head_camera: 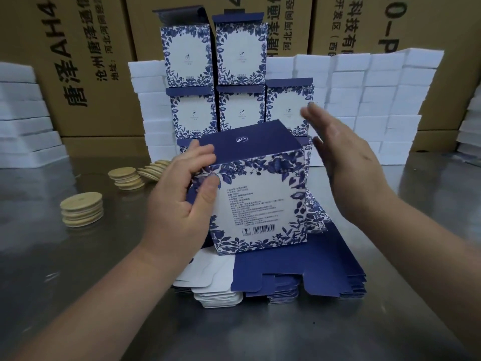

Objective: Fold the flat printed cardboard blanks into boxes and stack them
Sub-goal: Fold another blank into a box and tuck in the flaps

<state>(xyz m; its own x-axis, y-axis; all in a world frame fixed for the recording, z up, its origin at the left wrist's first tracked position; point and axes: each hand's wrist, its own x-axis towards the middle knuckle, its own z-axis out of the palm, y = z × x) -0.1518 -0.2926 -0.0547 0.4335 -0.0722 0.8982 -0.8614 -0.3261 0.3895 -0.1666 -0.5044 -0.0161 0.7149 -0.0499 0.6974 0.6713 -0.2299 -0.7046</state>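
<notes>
My left hand [187, 194] gripped folded box [257, 194]; right hand [343, 152] open at its three o'clock; stack [239, 82] at twelve.

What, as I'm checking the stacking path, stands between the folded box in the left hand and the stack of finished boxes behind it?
Nothing visible. The left hand grips the folded box just in front of the stack of finished boxes. The right hand hovers open at the box's right side, off that path.

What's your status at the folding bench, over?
Left hand grips the folded blue floral box by its left edge. Right hand open beside it. Flat blanks underneath, finished boxes stacked behind. No obstruction seen.
</notes>
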